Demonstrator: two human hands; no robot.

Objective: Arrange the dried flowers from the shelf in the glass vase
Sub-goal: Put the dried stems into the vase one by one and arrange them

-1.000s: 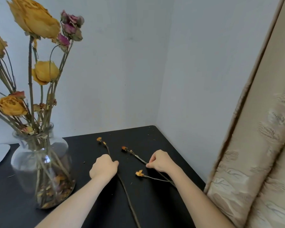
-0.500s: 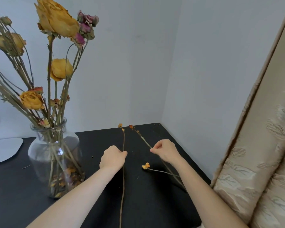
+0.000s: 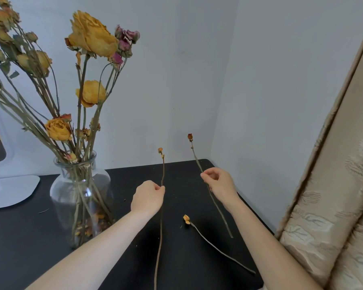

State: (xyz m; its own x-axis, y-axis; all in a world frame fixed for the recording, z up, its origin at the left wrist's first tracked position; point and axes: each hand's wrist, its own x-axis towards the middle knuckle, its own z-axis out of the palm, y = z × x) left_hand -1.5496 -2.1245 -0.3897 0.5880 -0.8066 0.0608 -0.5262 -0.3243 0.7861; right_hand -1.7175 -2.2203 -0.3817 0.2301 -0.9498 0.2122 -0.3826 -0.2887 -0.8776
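Both stems are coming up off the bench (image 3: 193,268) since a second ago. We're pinching the left stem (image 3: 162,170) in our left hand (image 3: 148,198) and the right stem (image 3: 194,152) in our right hand (image 3: 218,185). Both are standing near upright, buds up. With the glass vase (image 3: 80,195) sitting off left, our left hand's nearer. The third stem (image 3: 218,248) is lying flat, near right.

Two pale grey walls (image 3: 176,80) met in a corner behind the black surface (image 3: 19,237); a beige patterned curtain (image 3: 333,206) hung right.
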